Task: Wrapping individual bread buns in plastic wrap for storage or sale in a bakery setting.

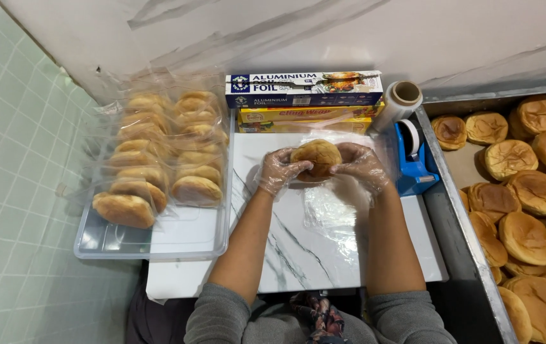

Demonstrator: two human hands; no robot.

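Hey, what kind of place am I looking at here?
Probably a small bakery or home food-packing station: a metal tray full of unwrapped round golden buns, a clear plastic bin of individually wrapped buns, and gloved hands, left and right, holding one round brown bun.

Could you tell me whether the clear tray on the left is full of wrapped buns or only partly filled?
Partly filled: wrapped buns occupy the far end of the clear tray, while its near end is bare.

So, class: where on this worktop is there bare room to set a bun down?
Free: the near marble board between the forearms, and the clear tray's near end. Crowded: the tray's far end with wrapped buns, the boxes behind, and the metal tray of buns.
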